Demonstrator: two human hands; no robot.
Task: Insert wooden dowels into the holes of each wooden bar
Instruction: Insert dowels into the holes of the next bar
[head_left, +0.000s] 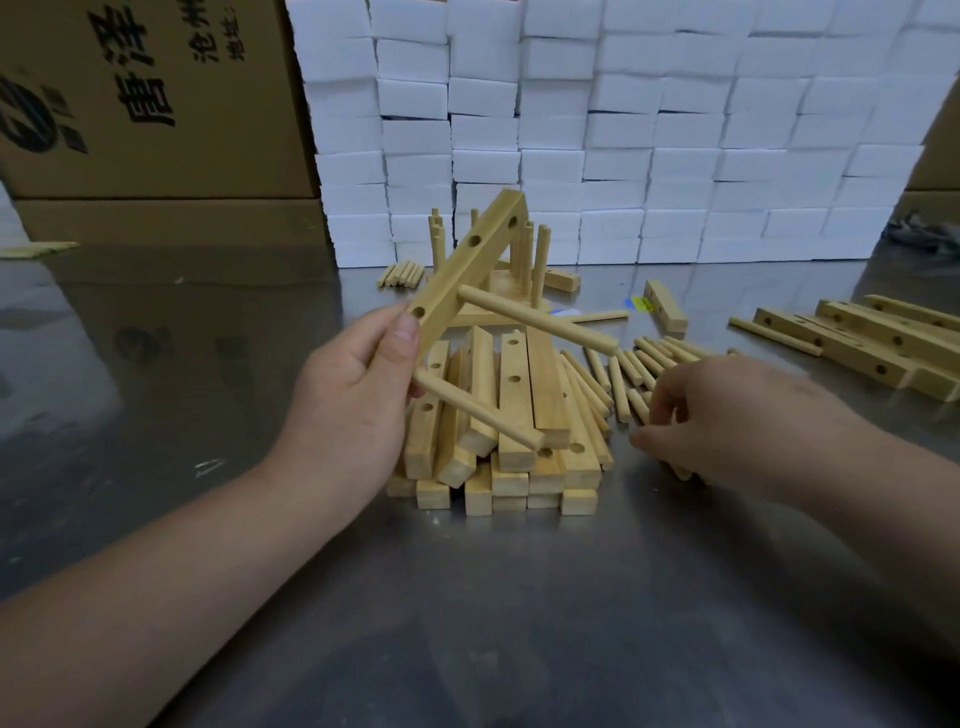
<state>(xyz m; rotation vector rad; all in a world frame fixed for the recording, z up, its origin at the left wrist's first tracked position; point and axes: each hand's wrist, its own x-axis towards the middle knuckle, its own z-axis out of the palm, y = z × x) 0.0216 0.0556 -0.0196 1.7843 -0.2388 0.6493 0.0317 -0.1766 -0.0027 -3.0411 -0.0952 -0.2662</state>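
- Steel desk (519, 597), white boxes (675, 130) walling its far edge.
- Your left hand (353, 395) grips one pale bar (467, 260), tilted above the mid-desk pile (514, 415): two dowels (537, 319) seated, three holes (474, 240) empty.
- Your right hand (737, 421) curls over loose dowels (618, 384); grasp unclear.

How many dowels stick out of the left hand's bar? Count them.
2. The upper dowel juts from the bar mid-length; the lower dowel near its bottom end, by the left hand.
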